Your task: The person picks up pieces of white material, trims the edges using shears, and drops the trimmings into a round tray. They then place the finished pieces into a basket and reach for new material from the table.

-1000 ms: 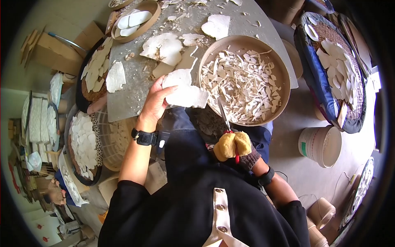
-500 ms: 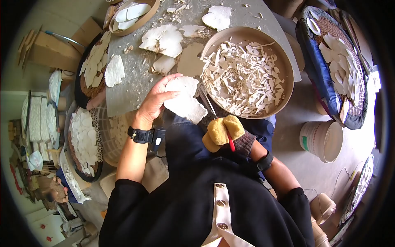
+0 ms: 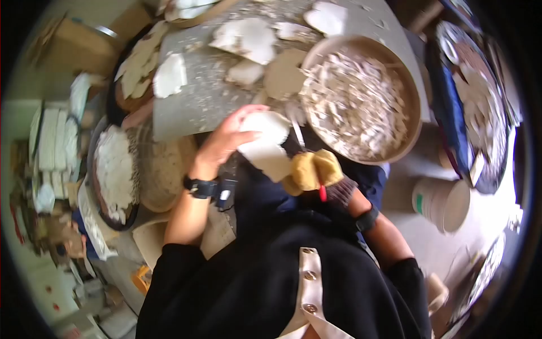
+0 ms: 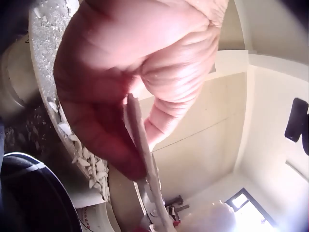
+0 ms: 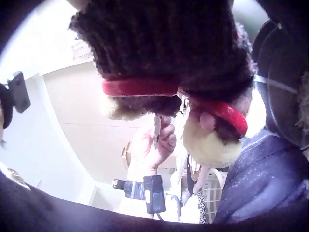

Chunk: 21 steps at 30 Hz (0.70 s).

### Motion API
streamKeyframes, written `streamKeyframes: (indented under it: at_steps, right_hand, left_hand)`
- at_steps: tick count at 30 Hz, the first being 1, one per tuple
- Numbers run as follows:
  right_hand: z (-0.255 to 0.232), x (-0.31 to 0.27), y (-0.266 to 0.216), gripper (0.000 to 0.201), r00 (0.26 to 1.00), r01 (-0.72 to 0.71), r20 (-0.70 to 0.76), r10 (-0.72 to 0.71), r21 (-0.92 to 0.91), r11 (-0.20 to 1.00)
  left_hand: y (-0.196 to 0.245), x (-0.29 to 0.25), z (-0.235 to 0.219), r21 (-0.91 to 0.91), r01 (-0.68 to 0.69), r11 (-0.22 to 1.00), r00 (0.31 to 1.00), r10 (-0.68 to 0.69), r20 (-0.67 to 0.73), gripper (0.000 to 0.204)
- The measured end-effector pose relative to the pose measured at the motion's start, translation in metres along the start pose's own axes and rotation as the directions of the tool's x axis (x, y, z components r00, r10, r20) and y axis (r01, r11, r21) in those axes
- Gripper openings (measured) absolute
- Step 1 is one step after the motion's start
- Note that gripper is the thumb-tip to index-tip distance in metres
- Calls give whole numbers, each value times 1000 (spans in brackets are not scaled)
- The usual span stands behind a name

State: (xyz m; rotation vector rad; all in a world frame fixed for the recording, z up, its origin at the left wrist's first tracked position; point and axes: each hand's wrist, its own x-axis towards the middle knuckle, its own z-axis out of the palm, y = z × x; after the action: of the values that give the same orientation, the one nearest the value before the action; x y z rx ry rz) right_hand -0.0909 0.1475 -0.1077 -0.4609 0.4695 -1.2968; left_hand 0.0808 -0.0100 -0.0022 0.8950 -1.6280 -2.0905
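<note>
Over the lap, head view: left hand grips flat white irregular sheet piece, thumb on top, fingers curled under. Right hand, in yellow padded glove with dark knit cuff, clenched round red-handled metal scissors; blades point up along the sheet's right edge, touching or just beside it, blurred. Round tan bowl of white offcuts just right of the sheet; grey speckled tabletop behind it.

Left wrist view only: sheet seen edge-on, pinched between thumb and fingers.

Right wrist view only: red handle loops under the knit cuff, blade tip against the far left hand; black wrist device below. Sheet itself hard to make out there.
</note>
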Motion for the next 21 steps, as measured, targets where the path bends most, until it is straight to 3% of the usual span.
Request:
streamKeyframes:
  at_steps: [1,2,4,5,7,8,9,12,14,16,18,19,21]
  right_hand:
    - [15,-19,-18,37,961,-177,-29,276,701,691]
    - [-6,-23,-5,40,925,-80,-163,345,802,592]
    - [-13,-29,-3,40,939,-121,-200,278,565,816]
    - [-13,-29,-5,40,957,-133,-196,215,362,923]
    - [-13,-29,-4,40,969,-144,-189,159,92,985]
    - [-13,-28,-2,40,970,-156,-181,159,30,987]
    - [-15,-27,-1,40,972,-162,-174,157,-17,987]
    - [-17,-20,0,41,978,-154,-160,132,-139,978]
    - [-18,-18,0,41,983,-134,-153,105,-196,971]
    - [-21,-19,-1,41,981,-132,-164,106,-158,979]
    - [-26,-22,-2,41,968,-163,-193,161,7,987]
    - [-28,-23,-3,41,967,-161,-203,157,-2,987]
    - [-27,-28,-3,40,965,-157,-215,148,-27,987]
  left_hand:
    - [-6,-2,3,-25,-11,1000,997,9,-72,58]
    - [-15,-4,7,-199,-47,979,989,18,-144,62]
    - [-37,-10,22,-384,-244,891,929,101,-356,63]
    - [-30,-13,30,-459,-317,830,936,196,-293,61]
    - [-60,-21,42,-419,-262,869,899,62,-433,49]
    - [-54,-29,51,-435,-311,845,897,109,-429,43]
    - [-57,-30,54,-403,-277,872,889,73,-452,38]
    - [-62,-39,53,-355,-306,884,873,111,-475,39]
    - [-61,-44,51,-399,-412,819,847,183,-499,41]
    - [-53,-51,48,-392,-451,802,823,204,-530,43]
    - [-46,-58,44,-340,-424,840,805,178,-566,46]
    - [-50,-58,41,-365,-398,841,826,156,-542,49]
    - [-39,-58,49,-349,-443,826,782,165,-602,51]
